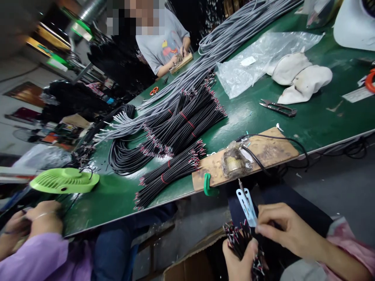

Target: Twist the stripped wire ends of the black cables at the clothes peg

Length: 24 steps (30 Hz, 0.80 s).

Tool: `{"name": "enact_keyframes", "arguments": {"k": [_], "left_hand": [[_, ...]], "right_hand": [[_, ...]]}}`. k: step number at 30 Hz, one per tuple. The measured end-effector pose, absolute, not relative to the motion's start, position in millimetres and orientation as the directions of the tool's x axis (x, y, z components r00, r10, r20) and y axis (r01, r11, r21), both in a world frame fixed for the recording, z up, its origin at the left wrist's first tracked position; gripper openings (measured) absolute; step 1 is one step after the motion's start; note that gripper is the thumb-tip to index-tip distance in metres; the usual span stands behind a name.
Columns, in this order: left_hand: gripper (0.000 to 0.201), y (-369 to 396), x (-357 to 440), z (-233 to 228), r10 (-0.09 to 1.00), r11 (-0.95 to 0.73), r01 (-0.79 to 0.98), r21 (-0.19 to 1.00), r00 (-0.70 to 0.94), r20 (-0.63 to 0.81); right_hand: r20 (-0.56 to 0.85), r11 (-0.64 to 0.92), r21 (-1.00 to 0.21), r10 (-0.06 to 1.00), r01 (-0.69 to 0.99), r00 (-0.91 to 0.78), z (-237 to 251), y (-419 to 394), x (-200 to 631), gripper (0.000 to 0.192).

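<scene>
My left hand [240,263], low in the view, is closed around a bundle of black cables [238,236] whose red, white and black wire ends point upward. Just above and to the right, my right hand [279,224] has its fingers pinched at the lower end of a light-blue slotted tool [247,207] with a narrow metal tip. The tip points up toward a worn wooden board [272,150] on the table edge. On that board sits a lumpy, tape-wrapped block [234,160] with a black cord. Part of my left hand is cut off by the frame's bottom.
Tied black cable bundles [187,117] and long grey cables [222,43] cover much of the green table [117,203]. A green clamp [208,185] grips the board. Snips [278,108] and white gloves [301,76] lie farther back. A cardboard box [187,269] stands below. Two co-workers sit nearby.
</scene>
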State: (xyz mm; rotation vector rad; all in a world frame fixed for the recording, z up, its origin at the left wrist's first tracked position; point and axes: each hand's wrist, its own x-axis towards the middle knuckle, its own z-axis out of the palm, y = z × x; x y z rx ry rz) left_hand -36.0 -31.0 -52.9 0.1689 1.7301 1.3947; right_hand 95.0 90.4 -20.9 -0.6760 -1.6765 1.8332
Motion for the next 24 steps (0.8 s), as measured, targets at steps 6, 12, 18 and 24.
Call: {"name": "enact_keyframes", "arguments": {"k": [6, 12, 18, 24], "left_hand": [[0.044, -27.3, -30.9, -42.0, 0.616, 0.350, -0.381, 0.856, -0.595, -0.517], [0.045, -29.6, -33.0, -47.5, 0.597, 0.333, -0.334, 0.882, -0.649, -0.471], [0.041, -28.3, -32.6, -46.6, 0.680, 0.280, -0.419, 0.864, -0.549, -0.486], [0.048, -24.0, -30.8, -39.6, 0.725, 0.220, -0.490, 0.843, -0.496, -0.478]], "right_hand": [[0.049, 0.057, -0.998, 0.707, -0.012, -0.705, -16.8, 90.3, 92.5, 0.020], [0.090, 0.117, -0.993, 0.739, -0.005, -0.668, -12.2, 84.8, 87.2, 0.018], [0.088, 0.115, -0.993, 0.769, 0.001, -0.633, -15.2, 82.6, 83.6, 0.015], [-0.011, -0.060, -0.997, 0.759, -0.053, -0.651, -22.5, 85.9, 84.3, 0.020]]}}
